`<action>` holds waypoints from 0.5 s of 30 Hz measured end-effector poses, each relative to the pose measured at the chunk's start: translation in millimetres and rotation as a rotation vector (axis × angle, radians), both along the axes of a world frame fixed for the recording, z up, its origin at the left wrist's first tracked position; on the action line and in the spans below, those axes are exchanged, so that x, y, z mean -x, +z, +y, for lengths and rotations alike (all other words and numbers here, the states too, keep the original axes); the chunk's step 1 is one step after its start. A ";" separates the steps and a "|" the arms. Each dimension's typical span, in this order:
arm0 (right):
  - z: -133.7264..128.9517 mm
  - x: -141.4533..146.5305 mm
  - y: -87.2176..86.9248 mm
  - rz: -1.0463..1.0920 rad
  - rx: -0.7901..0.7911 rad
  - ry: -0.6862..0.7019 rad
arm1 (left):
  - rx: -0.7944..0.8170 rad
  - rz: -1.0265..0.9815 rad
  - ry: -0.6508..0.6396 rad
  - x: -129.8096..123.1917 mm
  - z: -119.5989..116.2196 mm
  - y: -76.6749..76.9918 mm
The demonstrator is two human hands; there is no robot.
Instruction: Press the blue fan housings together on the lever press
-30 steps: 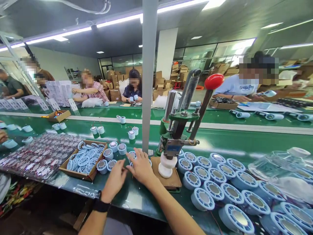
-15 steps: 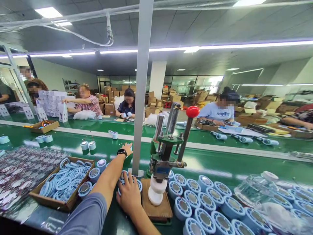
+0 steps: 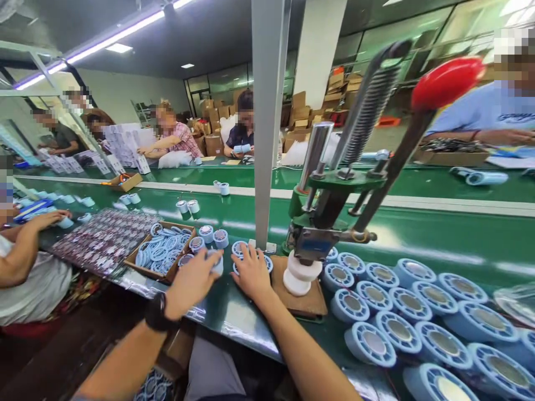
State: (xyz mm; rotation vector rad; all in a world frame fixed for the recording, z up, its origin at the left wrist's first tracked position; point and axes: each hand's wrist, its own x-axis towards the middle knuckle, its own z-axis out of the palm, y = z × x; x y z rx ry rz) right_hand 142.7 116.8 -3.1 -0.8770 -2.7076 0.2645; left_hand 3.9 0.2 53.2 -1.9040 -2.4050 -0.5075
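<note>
My left hand (image 3: pixel 194 284), with a black watch on the wrist, is over the table's near side, its fingers around a light blue round part (image 3: pixel 216 263). My right hand (image 3: pixel 253 274) lies with spread fingers on light blue round parts (image 3: pixel 240 249) beside the press. The green hand press (image 3: pixel 317 239) has a red knob and white round pads above a brown board (image 3: pixel 307 303). To its right stand several rows of blue round parts with grey centres (image 3: pixel 399 328). Left of my left hand is a cardboard box (image 3: pixel 169 271) of light blue rings (image 3: pixel 161 250).
A grey post (image 3: pixel 267 128) rises behind my right hand. Flat parts with dark wires (image 3: pixel 104 239) cover the table at left, where a co-worker's hand (image 3: pixel 52 218) reaches in. Other people sit across the green belt (image 3: pixel 225 214). A plastic bag lies at far right.
My left hand has come back from the far belt to the near parts. My right hand stays on the parts beside the press. The view has turned left and down.
</note>
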 end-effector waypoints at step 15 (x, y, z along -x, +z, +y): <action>-68.6 20.5 4.9 -0.070 0.066 0.107 | -0.172 -0.072 -0.101 19.9 -25.0 -62.5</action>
